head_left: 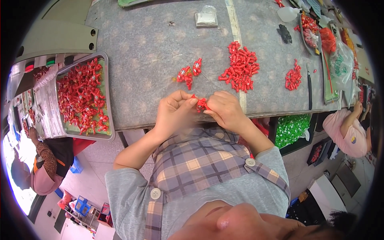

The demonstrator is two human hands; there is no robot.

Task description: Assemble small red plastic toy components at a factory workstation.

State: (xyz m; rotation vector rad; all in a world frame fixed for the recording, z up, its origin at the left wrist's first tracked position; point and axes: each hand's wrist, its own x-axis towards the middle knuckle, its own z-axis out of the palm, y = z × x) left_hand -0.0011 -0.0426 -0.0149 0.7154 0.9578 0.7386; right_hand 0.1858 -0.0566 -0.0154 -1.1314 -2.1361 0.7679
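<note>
Close to the table's near edge, my two hands meet over a small red plastic figure (pixel 201 105) with a dark-and-white mark on it. My left hand (pixel 174 111) pinches its left end between thumb and fingers. The right end sits in the closed fingers of my right hand (pixel 227 110), which cover part of it. Just beyond my hands lie a few more red figures (pixel 184 74) with bits of yellow. A heap of small red plastic parts (pixel 241 68) lies farther right, and a smaller pile of red pieces (pixel 293 77) beyond that.
On the left, a metal tray (pixel 111 108) holds many red figures. A black-handled knife (pixel 309 90) lies at the right of the grey table (pixel 148 52). Below the table's right side stands a bin of green pieces (pixel 292 128). Other people (pixel 346 130) work on both sides.
</note>
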